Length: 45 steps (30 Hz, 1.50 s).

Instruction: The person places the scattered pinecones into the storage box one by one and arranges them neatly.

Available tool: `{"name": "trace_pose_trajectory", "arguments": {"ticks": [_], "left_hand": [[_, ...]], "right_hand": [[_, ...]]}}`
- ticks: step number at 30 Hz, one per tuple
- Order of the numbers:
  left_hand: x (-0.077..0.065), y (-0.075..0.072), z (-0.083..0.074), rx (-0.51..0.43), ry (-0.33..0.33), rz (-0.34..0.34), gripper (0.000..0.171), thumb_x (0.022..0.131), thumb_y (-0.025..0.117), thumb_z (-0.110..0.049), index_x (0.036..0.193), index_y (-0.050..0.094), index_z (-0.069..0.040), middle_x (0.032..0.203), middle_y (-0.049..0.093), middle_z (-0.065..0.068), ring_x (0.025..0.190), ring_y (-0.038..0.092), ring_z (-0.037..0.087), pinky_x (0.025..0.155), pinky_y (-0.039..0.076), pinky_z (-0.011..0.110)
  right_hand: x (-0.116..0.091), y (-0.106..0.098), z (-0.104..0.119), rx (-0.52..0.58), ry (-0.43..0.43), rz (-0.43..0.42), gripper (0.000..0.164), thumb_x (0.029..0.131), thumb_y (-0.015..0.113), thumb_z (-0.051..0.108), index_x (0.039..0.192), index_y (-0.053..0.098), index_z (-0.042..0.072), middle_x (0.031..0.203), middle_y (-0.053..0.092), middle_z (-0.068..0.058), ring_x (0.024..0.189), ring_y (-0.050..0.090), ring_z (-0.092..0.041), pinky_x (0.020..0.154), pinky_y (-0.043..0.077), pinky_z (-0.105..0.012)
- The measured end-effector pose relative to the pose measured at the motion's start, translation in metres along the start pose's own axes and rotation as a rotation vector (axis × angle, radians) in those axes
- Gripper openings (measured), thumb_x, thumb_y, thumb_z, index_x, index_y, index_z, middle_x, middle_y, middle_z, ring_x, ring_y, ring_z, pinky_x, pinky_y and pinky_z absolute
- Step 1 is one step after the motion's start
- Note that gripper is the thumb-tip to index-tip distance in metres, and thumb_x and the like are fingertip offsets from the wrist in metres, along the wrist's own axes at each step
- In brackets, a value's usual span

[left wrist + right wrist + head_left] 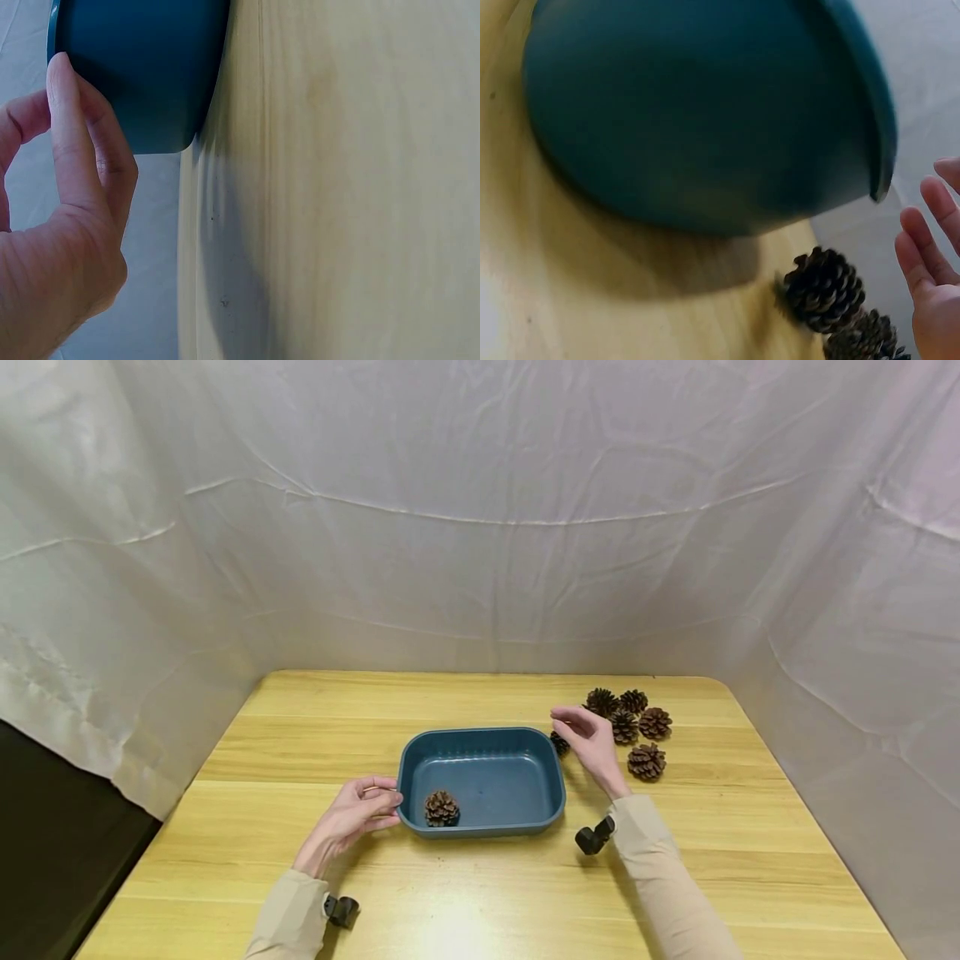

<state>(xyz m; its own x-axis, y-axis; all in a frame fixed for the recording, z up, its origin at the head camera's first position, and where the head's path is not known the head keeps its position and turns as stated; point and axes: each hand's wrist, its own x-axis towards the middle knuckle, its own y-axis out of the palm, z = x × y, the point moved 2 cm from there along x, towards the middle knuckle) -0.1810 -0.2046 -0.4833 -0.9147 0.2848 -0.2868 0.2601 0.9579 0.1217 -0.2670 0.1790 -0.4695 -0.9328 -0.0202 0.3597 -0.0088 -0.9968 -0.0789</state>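
A deep blue rectangular plastic basin [480, 831] stands on the wooden table with one brown pine cone [442, 808] in its near left corner. My left hand [356, 817] holds the basin's left rim, the thumb [66, 127] at the edge and the other fingers bent beside it. At the far right corner, my right hand [588, 743] hovers with loosely bent fingers and nothing between them. Just outside the basin's right wall, partly behind that hand, sits another pine cone [559, 743]; it also shows in the right wrist view.
Several more pine cones [655, 723] lie grouped on the table to the right of my right hand, one of them [647, 762] nearer to me. Light grey cloth [480, 568] hangs behind and along both sides of the table [450, 893].
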Motion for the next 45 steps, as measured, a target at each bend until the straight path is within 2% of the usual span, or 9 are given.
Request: {"name": "trace_pose_trajectory", "arguments": {"ticks": [4,9,13,16,19,24,31,41,45], "left_hand": [[0.000,0.000,0.000,-0.004,0.003,0.005,0.039,0.094,0.060,-0.001,0.127,0.046,0.015,0.092,0.064,-0.002,0.078,0.067,0.008,0.076,0.064,0.022],[0.000,0.000,0.001,-0.007,0.002,0.005,0.039,0.094,0.060,-0.001,0.127,0.045,0.015,0.091,0.065,-0.002,0.077,0.067,0.008,0.075,0.064,0.021],[0.000,0.000,0.001,-0.006,0.003,0.004,0.040,0.095,0.061,-0.002,0.127,0.046,0.015,0.092,0.065,-0.002,0.078,0.067,0.008,0.076,0.064,0.022],[0.001,0.000,0.001,-0.002,0.004,0.003,0.040,0.095,0.061,-0.002,0.127,0.046,0.015,0.092,0.064,-0.001,0.079,0.067,0.008,0.076,0.064,0.022],[0.001,0.000,0.001,-0.001,0.004,0.002,0.039,0.095,0.061,-0.002,0.127,0.046,0.014,0.092,0.064,-0.001,0.079,0.067,0.008,0.076,0.064,0.022],[0.001,0.000,0.001,-0.003,0.004,0.003,0.038,0.094,0.060,-0.001,0.126,0.047,0.014,0.092,0.064,-0.002,0.079,0.067,0.008,0.076,0.064,0.022],[0.001,-0.001,0.002,-0.004,0.005,0.004,0.038,0.094,0.060,-0.001,0.126,0.047,0.014,0.091,0.064,-0.002,0.079,0.067,0.008,0.076,0.064,0.022],[0.000,-0.001,0.001,-0.013,0.009,0.013,0.037,0.095,0.060,-0.002,0.126,0.047,0.013,0.091,0.064,-0.002,0.079,0.067,0.008,0.076,0.064,0.022],[0.001,-0.001,0.002,-0.011,0.008,0.009,0.038,0.094,0.060,-0.001,0.127,0.047,0.014,0.090,0.064,-0.003,0.079,0.067,0.008,0.076,0.064,0.022]], "right_hand": [[-0.001,-0.004,-0.006,-0.020,0.026,0.009,0.027,0.094,0.065,-0.004,0.118,0.064,-0.016,0.120,0.062,-0.039,0.098,0.067,0.000,0.089,0.054,-0.009],[-0.003,-0.009,-0.013,-0.060,0.033,0.035,0.027,0.096,0.060,-0.007,0.120,0.061,-0.018,0.124,0.058,-0.042,0.100,0.063,0.005,0.091,0.051,-0.007],[-0.006,-0.010,-0.017,-0.109,0.068,0.057,0.029,0.098,0.060,-0.002,0.123,0.061,-0.015,0.130,0.060,-0.035,0.113,0.064,-0.005,0.098,0.049,-0.009],[-0.007,-0.011,-0.019,-0.140,0.102,0.087,0.031,0.100,0.059,0.003,0.127,0.060,-0.012,0.135,0.060,-0.029,0.129,0.059,-0.024,0.113,0.047,-0.024],[-0.009,-0.012,-0.020,-0.171,0.122,0.117,0.033,0.100,0.058,0.003,0.130,0.059,-0.011,0.139,0.059,-0.027,0.138,0.049,-0.038,0.122,0.038,-0.045],[-0.010,-0.012,-0.020,-0.241,0.155,0.139,0.034,0.098,0.060,0.001,0.131,0.060,-0.007,0.145,0.055,-0.025,0.143,0.043,-0.041,0.125,0.029,-0.057],[-0.010,-0.013,-0.024,-0.318,0.159,0.147,0.037,0.095,0.064,-0.001,0.132,0.060,-0.006,0.145,0.054,-0.024,0.142,0.042,-0.042,0.122,0.033,-0.058],[-0.010,-0.015,-0.031,-0.380,0.102,0.162,0.042,0.086,0.069,-0.010,0.128,0.063,-0.007,0.141,0.056,-0.027,0.138,0.045,-0.045,0.122,0.032,-0.058],[-0.010,-0.016,-0.032,-0.397,0.068,0.169,0.043,0.083,0.068,-0.013,0.126,0.063,-0.008,0.139,0.056,-0.028,0.135,0.047,-0.047,0.119,0.036,-0.058]]}}
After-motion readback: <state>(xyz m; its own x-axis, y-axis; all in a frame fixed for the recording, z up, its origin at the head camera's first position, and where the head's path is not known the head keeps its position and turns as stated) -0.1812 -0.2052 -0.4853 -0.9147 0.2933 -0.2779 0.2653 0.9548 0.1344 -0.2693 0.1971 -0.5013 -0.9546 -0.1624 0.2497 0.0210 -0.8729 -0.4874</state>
